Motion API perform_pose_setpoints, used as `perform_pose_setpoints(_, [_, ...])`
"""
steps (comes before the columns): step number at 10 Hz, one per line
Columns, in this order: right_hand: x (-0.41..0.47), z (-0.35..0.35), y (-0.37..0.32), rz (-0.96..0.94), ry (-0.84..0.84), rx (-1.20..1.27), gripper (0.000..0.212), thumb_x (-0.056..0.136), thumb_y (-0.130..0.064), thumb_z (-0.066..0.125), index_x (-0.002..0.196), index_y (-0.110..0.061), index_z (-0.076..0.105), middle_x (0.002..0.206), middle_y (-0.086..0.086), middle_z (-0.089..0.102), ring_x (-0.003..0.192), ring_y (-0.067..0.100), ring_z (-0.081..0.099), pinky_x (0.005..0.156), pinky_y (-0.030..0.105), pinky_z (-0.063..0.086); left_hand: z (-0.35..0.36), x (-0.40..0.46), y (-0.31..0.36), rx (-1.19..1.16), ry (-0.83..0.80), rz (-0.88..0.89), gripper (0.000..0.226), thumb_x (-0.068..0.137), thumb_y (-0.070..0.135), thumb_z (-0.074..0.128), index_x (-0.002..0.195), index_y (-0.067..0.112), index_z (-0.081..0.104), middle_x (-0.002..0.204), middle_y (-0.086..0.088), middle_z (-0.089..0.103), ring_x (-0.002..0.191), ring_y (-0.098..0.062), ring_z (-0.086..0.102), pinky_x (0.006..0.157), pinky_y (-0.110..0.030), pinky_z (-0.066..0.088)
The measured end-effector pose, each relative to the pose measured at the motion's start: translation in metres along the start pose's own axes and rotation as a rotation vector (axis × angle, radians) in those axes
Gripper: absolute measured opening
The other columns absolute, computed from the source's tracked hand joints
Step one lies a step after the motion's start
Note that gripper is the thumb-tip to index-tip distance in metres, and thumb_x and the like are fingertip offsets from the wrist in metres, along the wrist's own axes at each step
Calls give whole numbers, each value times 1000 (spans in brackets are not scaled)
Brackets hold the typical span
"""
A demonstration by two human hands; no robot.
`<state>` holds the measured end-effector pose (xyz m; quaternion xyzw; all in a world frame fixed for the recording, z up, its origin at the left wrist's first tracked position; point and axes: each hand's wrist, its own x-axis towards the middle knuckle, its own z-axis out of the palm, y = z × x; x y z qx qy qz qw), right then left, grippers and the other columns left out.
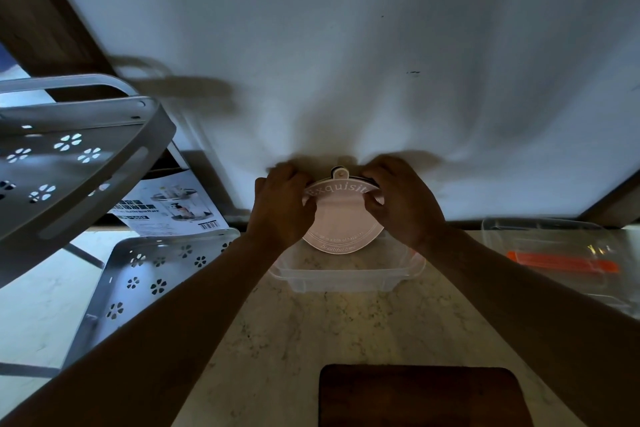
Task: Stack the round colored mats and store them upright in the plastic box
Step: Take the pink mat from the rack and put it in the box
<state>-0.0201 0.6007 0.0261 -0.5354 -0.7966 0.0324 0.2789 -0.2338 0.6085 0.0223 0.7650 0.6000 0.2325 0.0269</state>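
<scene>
A stack of round mats (341,222) stands upright against the wall, its lower edge down inside the clear plastic box (346,279) on the marble counter. The front mat is pale pink with white lettering, and a dark mat's hanging tab shows behind its top. My left hand (282,206) grips the stack's left edge. My right hand (401,199) holds the right edge, its fingers curled over the front. Both hands hide the sides of the stack.
A grey metal rack (72,163) with flower cut-outs leans at the left, with a second perforated panel (145,274) and a printed leaflet (173,204) below it. A clear lid with an orange strip (561,262) lies at the right. A dark wooden board (420,397) sits at the front.
</scene>
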Motion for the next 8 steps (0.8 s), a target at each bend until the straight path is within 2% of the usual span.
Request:
perform_pose_setpoints(2, [-1, 0, -1, 3, 9, -49, 33, 81, -12, 67, 115, -11, 66, 107, 7, 63, 108, 26, 54, 88, 35, 48, -4, 0, 0, -61, 4, -7, 14, 83, 23, 68, 96, 17, 68, 104, -6, 65, 98, -26, 58, 86, -42, 44])
perform_pose_setpoints(3, [0, -4, -3, 19, 11, -60, 27, 84, -17, 66, 111, -11, 67, 103, 9, 65, 102, 29, 57, 85, 40, 50, -8, 1, 1, -103, -6, -30, 14, 86, 27, 66, 96, 17, 68, 102, -5, 66, 95, -26, 60, 86, -46, 49])
perform_pose_setpoints(5, [-1, -11, -4, 45, -14, -87, 25, 87, -22, 65, 109, -10, 67, 103, 11, 67, 97, 32, 60, 82, 41, 50, -15, -3, 3, -96, 11, -35, 18, 88, 25, 66, 102, 14, 68, 104, -7, 68, 99, -26, 61, 88, -44, 44])
perform_pose_setpoints(8, [-10, -29, -15, 116, -121, -133, 38, 89, -33, 62, 121, -13, 60, 114, 12, 63, 102, 32, 59, 83, 39, 47, -39, -15, 8, -83, -1, -5, 31, 90, 23, 63, 118, 11, 63, 119, -10, 66, 109, -28, 60, 95, -46, 45])
